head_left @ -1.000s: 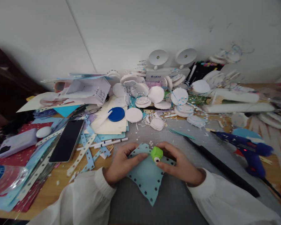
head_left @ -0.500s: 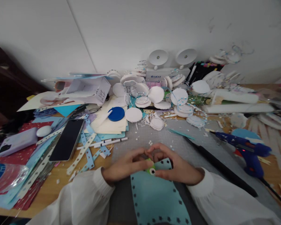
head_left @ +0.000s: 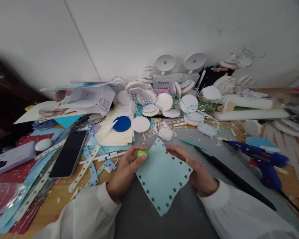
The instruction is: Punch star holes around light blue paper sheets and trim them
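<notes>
My left hand (head_left: 128,169) pinches a small bright green craft punch (head_left: 142,153) between thumb and fingers, beside the upper left edge of a light blue paper square (head_left: 164,176). Star-shaped holes run along several of the paper's edges, and one corner points toward me. At the paper's right corner is my right hand (head_left: 193,166), fingers stretched out along the upper right edge. That corner overlaps the palm, and the thumb is hidden. Beneath the paper lies a grey cutting mat (head_left: 137,212).
A blue glue gun (head_left: 261,162) with a red light and a long black tool (head_left: 239,181) lie to the right. Phone (head_left: 68,154), punched paper strips (head_left: 89,166) and paper sheets fill the left. White discs (head_left: 164,101) and a blue disc (head_left: 122,123) crowd the back.
The punch has moved off the paper's edge and leftward in my left hand. The paper has turned into a diamond and shifted away from me. My right hand has spread along its right side.
</notes>
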Motion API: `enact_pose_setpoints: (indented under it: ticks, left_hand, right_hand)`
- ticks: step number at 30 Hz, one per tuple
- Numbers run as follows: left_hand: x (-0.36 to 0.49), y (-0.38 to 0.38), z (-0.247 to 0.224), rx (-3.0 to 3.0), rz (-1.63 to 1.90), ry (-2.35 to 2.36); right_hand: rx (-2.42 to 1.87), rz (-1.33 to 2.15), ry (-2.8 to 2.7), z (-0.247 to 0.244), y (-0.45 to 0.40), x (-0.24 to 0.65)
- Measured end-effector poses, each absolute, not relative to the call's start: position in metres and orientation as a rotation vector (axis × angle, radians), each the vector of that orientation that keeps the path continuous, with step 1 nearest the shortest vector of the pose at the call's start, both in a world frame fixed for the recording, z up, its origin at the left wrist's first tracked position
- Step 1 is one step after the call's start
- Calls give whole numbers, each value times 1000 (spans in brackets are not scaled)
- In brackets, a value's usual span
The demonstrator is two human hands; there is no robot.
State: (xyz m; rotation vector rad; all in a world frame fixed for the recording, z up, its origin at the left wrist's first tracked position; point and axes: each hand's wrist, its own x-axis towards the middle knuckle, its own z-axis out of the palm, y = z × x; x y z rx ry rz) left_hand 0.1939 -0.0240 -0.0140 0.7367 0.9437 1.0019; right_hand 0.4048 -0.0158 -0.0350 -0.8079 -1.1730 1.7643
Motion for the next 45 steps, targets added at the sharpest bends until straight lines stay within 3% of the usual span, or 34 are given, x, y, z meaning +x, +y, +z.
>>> enact_pose_setpoints:
  ticks: [5,11,15,25,39,45]
  left_hand:
    - [193,-25,-19,840,1107,1054]
    - [191,-24,-14,981,981,987]
    - [190,-22,-13,1042,950,936]
    - [190,-21,-18,1022,977,890]
    - [192,-23,-25,1083,928,854]
    - [188,-24,-23,1406,911,970]
  right_hand:
    - [-892,1681,-1216,-43,-18,407]
    - [-1247,1291,-1556,-42,-19,401]
    - [-1256,980,-1702,-45,-20,400]
    - [-1214,656,-1777,-35,-21,400]
    - [-1195,818,-1917,-29,-21,404]
    - [-1212,850,-1918,-25,-21,404]
